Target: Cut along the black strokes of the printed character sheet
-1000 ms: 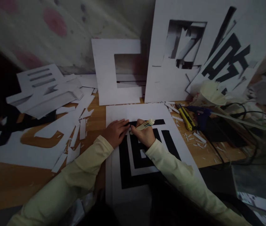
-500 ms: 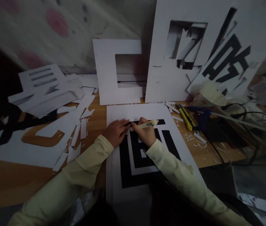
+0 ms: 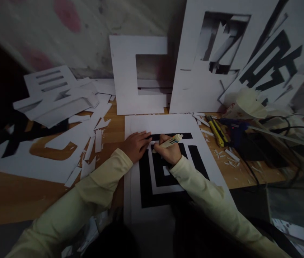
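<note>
On the table before me lies a white sheet [image 3: 138, 123] bearing a black block-shaped character [image 3: 146, 193]. My left hand [image 3: 136, 146] rests palm down over its upper left, fingers stretched toward the left end of a black bar [image 3: 182, 136]. Pinched in my right hand [image 3: 170, 152] is a cream multicolour pen [image 3: 173, 140], slanted with its top to the upper right. Its lower end points just below the bar, beside my left fingertips. I cannot make out whether the tip touches the sheet.
White boards with cut-outs [image 3: 125, 79] lean at the back. Left are cut pieces [image 3: 49, 96] and scraps [image 3: 98, 141]. A yellow utility knife [image 3: 218, 130], blue glue gun [image 3: 234, 130], cables and a paper cup [image 3: 248, 105] sit at right. The wooden table's front edge [image 3: 6, 224] is near.
The view has tipped down a little, so the scene sits higher and farther right. My right hand and the pen have moved slightly down the sheet, below the bar. My left hand stays nearly in place.
</note>
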Demonstrator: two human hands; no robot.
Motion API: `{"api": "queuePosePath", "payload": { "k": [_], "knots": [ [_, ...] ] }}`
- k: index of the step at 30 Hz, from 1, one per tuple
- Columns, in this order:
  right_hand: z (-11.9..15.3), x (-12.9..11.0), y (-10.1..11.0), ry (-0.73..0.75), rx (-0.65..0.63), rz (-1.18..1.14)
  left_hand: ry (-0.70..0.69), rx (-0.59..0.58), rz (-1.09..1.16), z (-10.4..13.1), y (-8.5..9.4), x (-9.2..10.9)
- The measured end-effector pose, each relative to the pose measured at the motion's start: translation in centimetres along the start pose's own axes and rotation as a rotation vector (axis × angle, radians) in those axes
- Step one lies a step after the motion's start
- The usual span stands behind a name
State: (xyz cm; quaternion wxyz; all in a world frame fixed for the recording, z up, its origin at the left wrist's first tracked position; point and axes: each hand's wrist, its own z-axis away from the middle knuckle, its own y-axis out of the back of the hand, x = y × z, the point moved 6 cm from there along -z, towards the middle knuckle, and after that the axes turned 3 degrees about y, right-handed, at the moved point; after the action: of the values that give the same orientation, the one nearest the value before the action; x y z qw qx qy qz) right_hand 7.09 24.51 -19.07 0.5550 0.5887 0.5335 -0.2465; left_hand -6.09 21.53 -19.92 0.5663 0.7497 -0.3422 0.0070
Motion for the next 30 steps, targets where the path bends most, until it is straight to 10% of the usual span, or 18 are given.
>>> {"api": "queuePosePath", "payload": {
  "k": [30],
  "knots": [
    [1.0,-0.8,0.5,-0.013,0.036,0.041,0.013,-0.018,-0.031,-0.1,0.1,0.1]
  ]
}}
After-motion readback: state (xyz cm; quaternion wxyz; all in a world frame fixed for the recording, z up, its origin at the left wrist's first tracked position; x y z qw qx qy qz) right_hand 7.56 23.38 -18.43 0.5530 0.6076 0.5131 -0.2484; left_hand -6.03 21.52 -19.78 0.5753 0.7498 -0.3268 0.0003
